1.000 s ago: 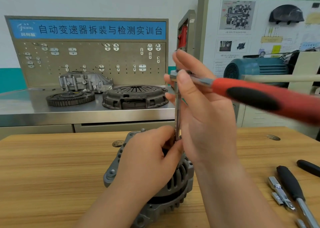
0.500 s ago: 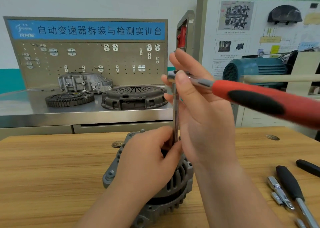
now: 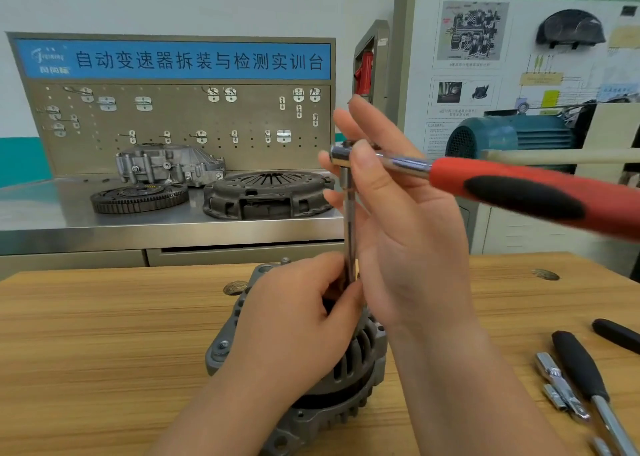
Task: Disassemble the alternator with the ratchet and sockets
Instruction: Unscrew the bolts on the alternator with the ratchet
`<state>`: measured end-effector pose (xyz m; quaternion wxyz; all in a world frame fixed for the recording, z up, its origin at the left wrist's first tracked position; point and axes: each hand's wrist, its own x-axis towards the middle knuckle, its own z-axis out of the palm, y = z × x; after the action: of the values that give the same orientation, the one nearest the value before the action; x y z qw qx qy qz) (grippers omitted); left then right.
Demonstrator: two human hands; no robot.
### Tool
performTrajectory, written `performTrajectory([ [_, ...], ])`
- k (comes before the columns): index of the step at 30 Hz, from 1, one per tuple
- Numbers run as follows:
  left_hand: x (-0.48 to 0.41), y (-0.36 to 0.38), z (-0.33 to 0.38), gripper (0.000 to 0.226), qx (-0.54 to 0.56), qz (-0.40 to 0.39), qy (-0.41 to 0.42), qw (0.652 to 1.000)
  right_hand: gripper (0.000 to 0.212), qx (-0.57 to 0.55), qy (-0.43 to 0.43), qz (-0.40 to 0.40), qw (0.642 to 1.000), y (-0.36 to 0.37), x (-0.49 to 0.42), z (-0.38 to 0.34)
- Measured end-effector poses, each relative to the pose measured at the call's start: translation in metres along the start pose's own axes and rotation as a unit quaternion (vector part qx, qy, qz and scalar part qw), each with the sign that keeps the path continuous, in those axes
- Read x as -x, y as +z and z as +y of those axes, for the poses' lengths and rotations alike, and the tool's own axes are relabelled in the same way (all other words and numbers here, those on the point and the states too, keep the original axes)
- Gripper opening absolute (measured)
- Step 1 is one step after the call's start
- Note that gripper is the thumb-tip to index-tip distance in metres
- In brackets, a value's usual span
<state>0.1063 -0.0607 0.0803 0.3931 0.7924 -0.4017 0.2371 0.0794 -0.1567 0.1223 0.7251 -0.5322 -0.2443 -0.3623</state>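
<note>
Alternator (image 3: 346,369) stands mid-tabletop (image 3: 104,351); cast metal, likely heavy and stiff (ribbed body should give grip). Left hand (image 3: 294,334) pinches the foot of the extension bar (image 3: 349,220) on top of it. Right hand (image 3: 408,234) pinches the ratchet (image 3: 519,192) head. Spare tools (image 3: 581,369) lie to the right, not obstructing.

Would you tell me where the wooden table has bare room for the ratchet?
Widest bare patch: left of the alternator, up to the table edge. A narrower one lies between alternator and loose tools; the right edge is crowded.
</note>
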Motion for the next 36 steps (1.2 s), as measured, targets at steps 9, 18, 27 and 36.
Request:
performTrajectory([
  [9, 0.0011, -0.0011, -0.0033, 0.027, -0.006, -0.004, 0.015, 1.0, 0.046, -0.051, 0.087, 0.025, 0.995, -0.0043, -0.0034, -0.002],
  [18, 0.0006, 0.0019, -0.002, 0.029, 0.0, 0.015, -0.003, 1.0, 0.024, -0.02, 0.015, -0.004, 1.0, -0.0011, -0.0015, -0.0013],
  [27, 0.001, -0.0005, -0.0039, 0.031, 0.021, -0.002, 0.0, 1.0, 0.033, -0.018, 0.062, 0.014, 0.998, -0.002, -0.0026, -0.0004],
  [36, 0.0013, 0.0007, -0.0008, 0.032, -0.002, 0.005, -0.002, 1.0, 0.023, -0.024, 0.035, 0.01, 0.999, -0.0005, -0.0011, -0.0012],
])
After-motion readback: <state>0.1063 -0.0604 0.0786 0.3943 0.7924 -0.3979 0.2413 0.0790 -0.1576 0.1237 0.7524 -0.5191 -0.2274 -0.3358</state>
